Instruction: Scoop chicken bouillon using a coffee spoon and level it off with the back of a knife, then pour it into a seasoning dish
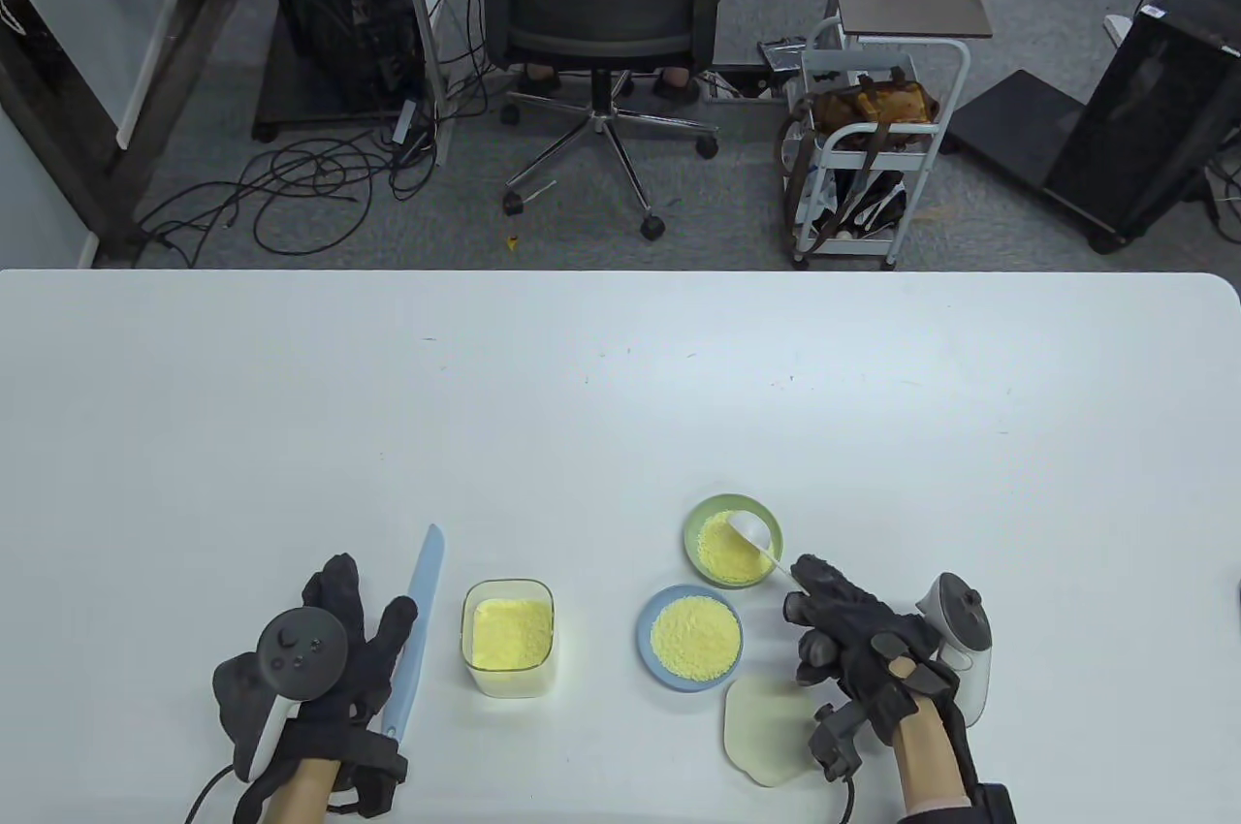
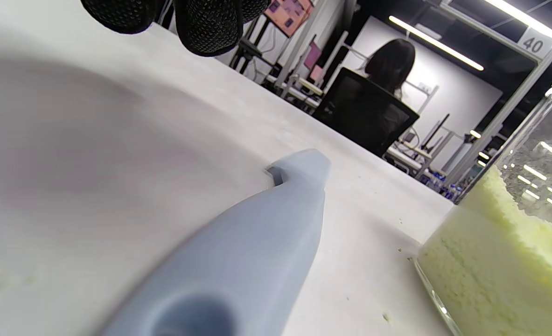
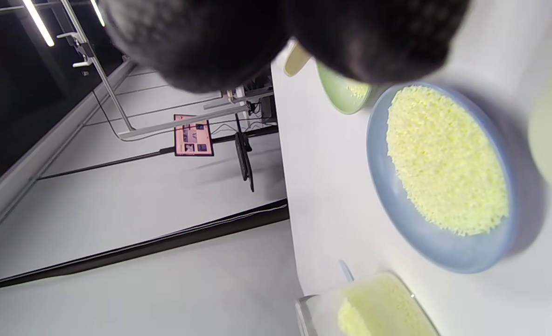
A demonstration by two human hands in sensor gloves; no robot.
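Note:
A light blue knife (image 1: 417, 630) lies flat on the table, blade pointing away from me. My left hand (image 1: 359, 630) rests beside it with straight fingers, the index along the blade. In the left wrist view the knife handle (image 2: 238, 261) lies free below my fingertips (image 2: 206, 23). My right hand (image 1: 800, 586) pinches the handle of a white coffee spoon (image 1: 748, 530), whose bowl hangs over the green seasoning dish (image 1: 691, 533) and looks empty. That dish holds yellow bouillon. A glass container (image 1: 507, 586) of bouillon stands right of the knife.
A blue dish (image 1: 645, 640) of bouillon sits between the glass container and my right hand. A pale lid (image 1: 761, 737) lies under my right wrist. An office chair (image 1: 601, 10) and a cart (image 1: 873, 165) stand beyond the table's (image 1: 620, 397) far edge.

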